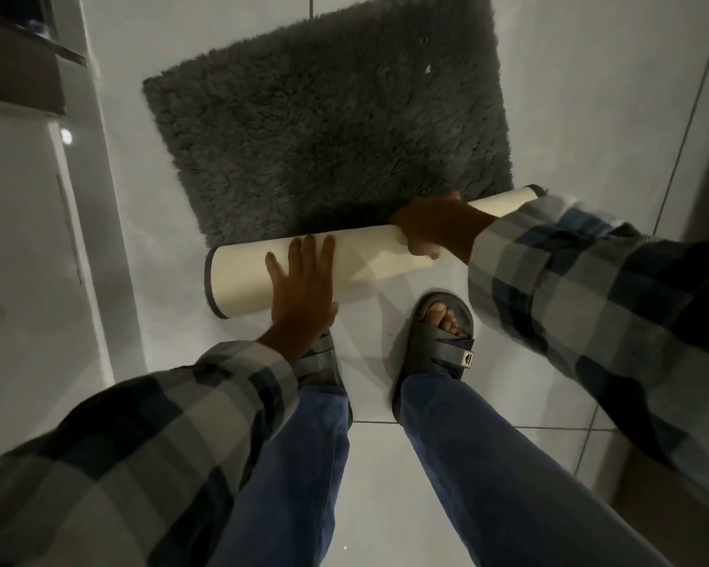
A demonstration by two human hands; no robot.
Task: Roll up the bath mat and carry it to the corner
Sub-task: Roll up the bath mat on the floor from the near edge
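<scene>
With the grey shag bath mat (pixel 328 128) mid-frame only begun rolling at its near edge, the left hand (pixel 299 288) pressing flat and open while the right hand (pixel 434 227) clutches the roll risks uneven, coning turns.

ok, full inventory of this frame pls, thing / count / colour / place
bath mat: 1, dark grey shaggy pile, flat on the floor ahead; near edge partly rolled, cream backing showing on the roll
floor tiles: several, white glossy, grey grout lines, under everything
white ledge or frame: 1, left of the mat; what it belongs to is unclear
sandals: 2, dark grey, on the feet just behind the roll
jeans: blue, both legs, bottom centre
plaid sleeves: 2, grey and dark check, lower left and right
left hand: flat, fingers spread, pressing on the roll
right hand: wrapped over the roll near its right end
</scene>
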